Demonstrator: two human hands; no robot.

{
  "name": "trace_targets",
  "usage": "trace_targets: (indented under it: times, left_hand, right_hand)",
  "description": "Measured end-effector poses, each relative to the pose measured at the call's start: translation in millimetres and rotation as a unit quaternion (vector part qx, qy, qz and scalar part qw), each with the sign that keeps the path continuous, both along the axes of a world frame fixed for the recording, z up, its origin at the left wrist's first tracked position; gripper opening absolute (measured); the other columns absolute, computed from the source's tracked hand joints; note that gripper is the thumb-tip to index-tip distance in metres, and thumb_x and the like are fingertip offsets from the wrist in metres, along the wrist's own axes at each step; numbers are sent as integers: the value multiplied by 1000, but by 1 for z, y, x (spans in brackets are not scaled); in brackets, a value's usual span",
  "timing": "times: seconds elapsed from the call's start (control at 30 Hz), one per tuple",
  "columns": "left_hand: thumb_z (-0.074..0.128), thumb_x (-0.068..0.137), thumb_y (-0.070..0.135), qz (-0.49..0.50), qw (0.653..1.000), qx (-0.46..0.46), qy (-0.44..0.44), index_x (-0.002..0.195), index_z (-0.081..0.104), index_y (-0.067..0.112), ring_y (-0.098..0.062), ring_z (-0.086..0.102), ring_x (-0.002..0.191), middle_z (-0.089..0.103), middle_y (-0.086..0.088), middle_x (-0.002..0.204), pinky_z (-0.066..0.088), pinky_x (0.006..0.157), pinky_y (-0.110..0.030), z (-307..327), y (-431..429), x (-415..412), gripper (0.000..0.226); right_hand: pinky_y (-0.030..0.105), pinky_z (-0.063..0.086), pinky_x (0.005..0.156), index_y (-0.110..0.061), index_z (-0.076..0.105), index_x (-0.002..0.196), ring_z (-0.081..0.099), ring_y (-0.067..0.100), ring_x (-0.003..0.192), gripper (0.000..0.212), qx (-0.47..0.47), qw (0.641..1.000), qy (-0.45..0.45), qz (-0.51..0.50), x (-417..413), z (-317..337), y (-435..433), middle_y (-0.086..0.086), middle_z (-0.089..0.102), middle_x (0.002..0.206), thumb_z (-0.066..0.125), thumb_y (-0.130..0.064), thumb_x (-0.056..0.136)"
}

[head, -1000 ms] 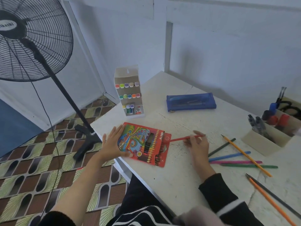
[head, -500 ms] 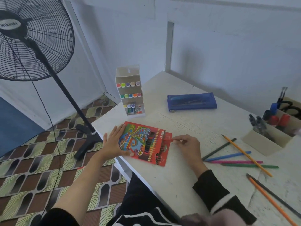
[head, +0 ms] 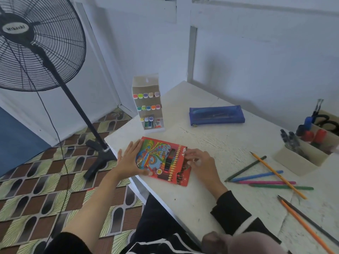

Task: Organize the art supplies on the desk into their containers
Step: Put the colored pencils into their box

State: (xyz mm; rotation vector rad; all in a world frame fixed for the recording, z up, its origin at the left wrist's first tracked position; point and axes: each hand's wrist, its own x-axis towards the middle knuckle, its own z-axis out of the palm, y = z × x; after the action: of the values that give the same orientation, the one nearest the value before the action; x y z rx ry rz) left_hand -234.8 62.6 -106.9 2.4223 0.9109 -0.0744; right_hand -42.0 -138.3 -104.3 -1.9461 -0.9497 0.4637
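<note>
A red coloured-pencil box (head: 161, 158) lies flat near the desk's front left corner, several pencils showing through its window. My left hand (head: 130, 160) rests on the box's left end, thumb underneath the near edge, holding it. My right hand (head: 200, 162) presses its fingertips against the box's open right end; the red pencil is out of sight. Loose on the desk to the right lie a dark green pencil (head: 245, 168), a blue one (head: 256, 176), a pink one (head: 266, 182), a green one (head: 280, 186) and a yellow-orange one (head: 278, 176). Two more pencils (head: 304, 222) lie at the right front.
A white marker rack (head: 148, 102) stands at the desk's left back corner. A blue pencil pouch (head: 216, 115) lies behind the box. Cardboard organisers (head: 300, 159) with pens, markers and scissors sit at the right. A standing fan (head: 36, 44) is on the floor at left.
My right hand slid the red pencil leftward into the box's open end; the pencil is gone from view and the fingers now touch the box. My left hand stayed on the box.
</note>
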Motion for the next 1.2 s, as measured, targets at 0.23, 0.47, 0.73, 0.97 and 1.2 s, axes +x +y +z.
trace_targets:
  times: [0.23,0.47,0.73,0.97,1.2]
  left_hand:
    - [27,25,105,-46,998,40,18,149,-13,30,-13,-18,144,-12,10,158,-18,110,-52,-1,-13,22,151]
    - [23,26,106,-84,996,28,-10,150,-7,28,-15,-17,144,-14,5,158,-14,112,-50,-3,-33,55,149]
    - [11,38,105,-66,995,75,-22,150,-6,34,-10,-9,146,-8,9,159,-14,114,-47,-9,-41,58,134]
    - [8,38,104,-55,995,78,-31,150,-3,35,-12,-5,146,-5,8,160,-12,115,-46,-9,-44,57,133]
    - [11,38,104,-54,995,71,-41,150,1,36,-11,-3,146,0,8,160,-11,115,-45,-7,-46,55,132]
  right_hand:
    - [14,38,71,-23,65,98,54,9,79,25,-7,988,-67,-138,45,12,-61,-9,64,96,62,-2,85]
    - [39,46,83,-8,62,115,51,30,106,26,-202,925,-196,-257,100,19,-119,13,60,110,55,-9,89]
    - [35,49,70,-14,63,96,55,23,85,14,-308,894,-213,-246,110,23,-129,4,55,90,53,-24,93]
    - [30,52,60,-11,53,117,58,17,62,26,-27,972,-200,-121,80,59,-104,3,62,79,57,-9,91]
    - [22,49,51,-20,39,118,54,15,55,29,195,958,45,-205,62,65,-68,10,60,76,44,-3,95]
